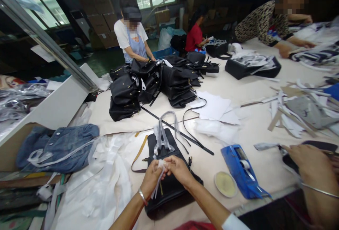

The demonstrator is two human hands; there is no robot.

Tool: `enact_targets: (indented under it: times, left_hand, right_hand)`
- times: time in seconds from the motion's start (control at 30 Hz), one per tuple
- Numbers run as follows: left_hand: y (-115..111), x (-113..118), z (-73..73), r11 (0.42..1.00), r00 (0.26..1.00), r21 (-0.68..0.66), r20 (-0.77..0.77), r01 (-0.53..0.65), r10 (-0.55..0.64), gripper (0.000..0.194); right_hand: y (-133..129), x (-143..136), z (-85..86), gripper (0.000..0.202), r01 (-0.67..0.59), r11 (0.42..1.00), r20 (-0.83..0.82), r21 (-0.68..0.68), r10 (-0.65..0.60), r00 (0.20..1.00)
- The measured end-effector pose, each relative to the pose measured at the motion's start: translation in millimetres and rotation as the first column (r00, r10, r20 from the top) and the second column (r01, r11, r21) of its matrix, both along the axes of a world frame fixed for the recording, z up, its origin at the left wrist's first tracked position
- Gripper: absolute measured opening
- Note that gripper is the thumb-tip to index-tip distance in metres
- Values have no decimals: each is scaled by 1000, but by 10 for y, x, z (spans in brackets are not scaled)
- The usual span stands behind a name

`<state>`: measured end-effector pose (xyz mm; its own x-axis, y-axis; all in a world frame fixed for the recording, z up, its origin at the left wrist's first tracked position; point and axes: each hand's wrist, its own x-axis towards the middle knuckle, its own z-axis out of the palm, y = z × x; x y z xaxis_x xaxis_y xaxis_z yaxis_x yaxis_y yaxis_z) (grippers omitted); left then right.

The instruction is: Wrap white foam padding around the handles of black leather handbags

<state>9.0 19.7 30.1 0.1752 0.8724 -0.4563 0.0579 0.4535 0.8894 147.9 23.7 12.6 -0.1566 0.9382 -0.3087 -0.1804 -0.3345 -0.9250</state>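
A black leather backpack [180, 193] lies flat on the table in front of me, its top handle [169, 117] wrapped in thin whitish film. Above the bag, my left hand [151, 180] and my right hand [179, 169] meet, both with fingers pinched together on a small white strip of wrapping [161, 163]. One end of the strip hangs down below my left hand. A tan-and-black strap [140, 154] curves out from the bag's left side. To the right stand a blue tape dispenser [241, 173] and a round yellowish dish [225, 184].
Black bags [148, 82] are piled at the table's middle, beside white paper sheets [215, 108]. White wrapping sheets [97, 180] and a folded denim item [59, 147] lie left. A co-worker's hand [312, 166] works close at right; other people stand or sit beyond.
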Motion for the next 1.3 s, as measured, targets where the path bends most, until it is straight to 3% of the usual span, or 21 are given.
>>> enact_targets:
  times: [0.13,0.27,0.4,0.5,0.57,0.63,0.67,0.73,0.8,0.83,0.9,1.0,1.13,1.3]
  left_hand:
    - [-95,51,45,996,993,90,-116,-15,26,39]
    - [-104,56,86,997,986,-28,-151,-69,64,46]
    - [-109,47,142,990,990,-143,-137,-6,-14,38]
    - [-138,32,133,986,991,-168,-129,16,-38,32]
    - [-154,8,92,985,992,-173,-125,-19,-3,30]
    - [-164,-32,36,982,993,-175,-111,-67,48,28]
    - [-166,-54,8,981,993,-178,-95,-80,64,27]
    - [-169,-93,-42,979,997,-188,-53,-73,65,27]
    - [-172,-112,-74,979,999,-201,-23,-44,41,27]
    - [-175,-111,-82,978,999,-205,-22,-35,31,27]
    - [-182,-93,-84,977,999,-213,-32,-23,17,27]
    - [-194,-57,-67,977,999,-215,-40,-3,-6,29]
    - [-211,-49,-42,981,999,-192,-45,11,-20,29]
    - [-230,-76,-41,986,999,-169,-52,-3,-6,29]
  right_hand:
    - [-67,-54,-67,9,85,992,230,95,-105,967]
    - [-61,-103,-199,16,78,993,318,89,-102,942]
    - [-137,-136,-203,36,95,984,328,149,-140,934]
    - [-250,14,-118,41,-31,972,382,234,-63,922]
    - [-360,327,-29,36,-126,945,470,303,-33,882]
    - [-526,831,77,29,-89,922,591,377,-165,789]
    - [-634,1137,128,26,-7,910,644,415,-289,708]
    - [-885,1784,199,23,229,868,733,440,-495,467]
    - [-1151,2369,194,21,398,829,831,392,-505,234]
    - [-1276,2602,158,21,446,835,875,324,-443,195]
    - [-1487,2917,29,22,497,851,907,168,-331,260]
    - [-1666,3060,-208,26,469,883,875,28,-248,415]
    - [-1697,3010,-401,30,466,885,824,5,-268,499]
    - [-1692,3011,-400,29,508,861,770,26,-342,539]
